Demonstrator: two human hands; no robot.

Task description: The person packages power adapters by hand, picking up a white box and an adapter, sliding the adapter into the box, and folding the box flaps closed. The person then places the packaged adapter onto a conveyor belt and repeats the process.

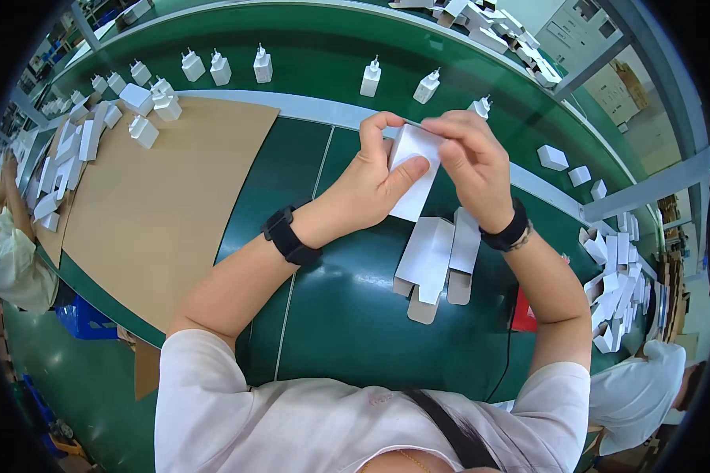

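In front of me, above the green tabletop, my left hand is wrapped round a small white box, its thumb lying across the front. My right hand closes over the upper end of the same box, fingers bent and thumb near its side. Those fingers are slightly smeared and partly hide the box's top. Just below lie a white carton with unfolded flaps and a second white carton beside it, touching or nearly touching. A black band circles each wrist.
A brown cardboard sheet covers the table's left side. White plug adapters stand along the far ledge. White boxes pile up left and right. A metal post rises at right. Other people sit at both sides.
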